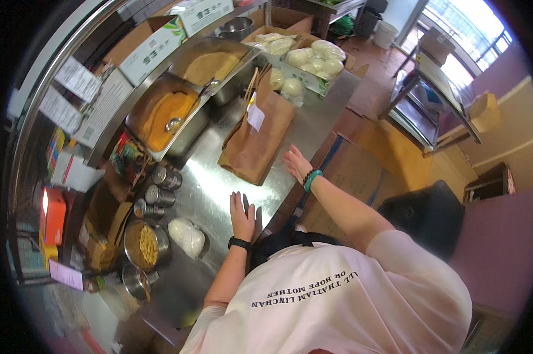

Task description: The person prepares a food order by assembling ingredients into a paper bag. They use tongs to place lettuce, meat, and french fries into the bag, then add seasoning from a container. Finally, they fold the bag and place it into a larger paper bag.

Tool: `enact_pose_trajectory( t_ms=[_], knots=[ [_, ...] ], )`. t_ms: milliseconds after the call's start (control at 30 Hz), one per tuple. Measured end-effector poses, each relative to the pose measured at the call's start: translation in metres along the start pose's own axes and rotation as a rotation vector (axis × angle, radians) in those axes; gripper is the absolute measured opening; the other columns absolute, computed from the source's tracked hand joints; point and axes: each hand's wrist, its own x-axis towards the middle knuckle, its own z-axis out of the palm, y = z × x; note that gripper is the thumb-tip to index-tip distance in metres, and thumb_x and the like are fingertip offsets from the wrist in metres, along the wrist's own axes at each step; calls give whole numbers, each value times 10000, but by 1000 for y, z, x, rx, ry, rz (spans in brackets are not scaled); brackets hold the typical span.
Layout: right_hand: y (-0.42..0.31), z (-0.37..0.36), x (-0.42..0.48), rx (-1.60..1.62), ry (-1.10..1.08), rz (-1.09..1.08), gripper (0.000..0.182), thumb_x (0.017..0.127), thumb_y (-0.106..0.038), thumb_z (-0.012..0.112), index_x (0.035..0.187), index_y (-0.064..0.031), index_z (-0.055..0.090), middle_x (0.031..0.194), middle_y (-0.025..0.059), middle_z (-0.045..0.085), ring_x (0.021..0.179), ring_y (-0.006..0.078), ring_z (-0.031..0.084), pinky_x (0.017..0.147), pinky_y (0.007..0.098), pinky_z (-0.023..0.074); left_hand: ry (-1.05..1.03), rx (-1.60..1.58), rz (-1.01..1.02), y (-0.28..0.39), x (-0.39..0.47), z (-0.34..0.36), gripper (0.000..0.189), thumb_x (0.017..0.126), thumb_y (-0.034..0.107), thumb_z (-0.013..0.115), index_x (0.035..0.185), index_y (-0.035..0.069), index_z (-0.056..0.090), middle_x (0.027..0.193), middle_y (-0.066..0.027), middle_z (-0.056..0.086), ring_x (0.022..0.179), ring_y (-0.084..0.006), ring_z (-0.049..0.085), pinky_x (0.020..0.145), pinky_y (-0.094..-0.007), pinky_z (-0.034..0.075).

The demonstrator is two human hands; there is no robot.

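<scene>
My left hand (242, 221), with a black band at the wrist, is at the near edge of the steel counter (222, 194), fingers extended and holding nothing. My right hand (298, 163), with beaded bracelets, hovers by the counter's edge beside a brown paper bag (260, 132), apart from it and empty. The bag lies on its side and has twisted handles and a white slip (255, 117) attached. A plastic-wrapped white bundle (186, 237) rests on the counter left of my left hand. Several metal-bodied shakers (160, 195) stand behind it.
Two steel pans, one with orange powder (167, 117), one with paler powder (211, 68), line the back. Boxes of wrapped pale bundles (315, 82) stand at the far end. A steel pot (129, 241) holds pale pieces at left. A black bin (425, 217) and metal cart (443, 84) are at right.
</scene>
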Motion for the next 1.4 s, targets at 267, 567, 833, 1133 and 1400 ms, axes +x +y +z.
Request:
enact_pose_trajectory(
  t_ms=[267,567,833,1133,1400],
  knots=[
    [35,-57,-75,152,122,7,617,954,-319,405,1444,-169,62,1390,175,346,1219,303,425,972,405,363,-68,-139,-54,-14,34,30,533,838,146,533,1278,-81,334,1304,-277,352,1213,-403,335,1038,-426,256],
    [72,-197,-154,189,479,129,585,941,-345,429,1428,-164,159,1297,188,453,1080,312,543,919,428,404,-25,-120,159,45,25,36,158,863,111,495,928,-22,549,967,-152,505,929,-292,484,854,-384,386],
    [44,-336,-190,232,601,133,513,945,-326,419,1391,-148,237,1198,176,522,961,285,592,799,408,468,-97,-226,57,143,48,143,152,869,135,526,860,-10,568,844,-141,550,820,-297,520,764,-358,415],
    [-15,-403,-147,82,522,26,495,938,-287,457,1373,-109,302,1183,141,554,910,240,611,777,331,468,664,-592,-514,62,69,116,263,865,266,595,832,21,503,802,-71,546,794,-155,550,704,-280,446],
    [-135,-254,3,-399,-76,-231,436,904,-209,524,1285,-17,433,1131,93,593,995,155,562,861,271,438,930,-140,-681,12,79,72,468,821,397,638,978,-14,480,935,-122,524,780,-197,516,726,-328,446]
  ],
)
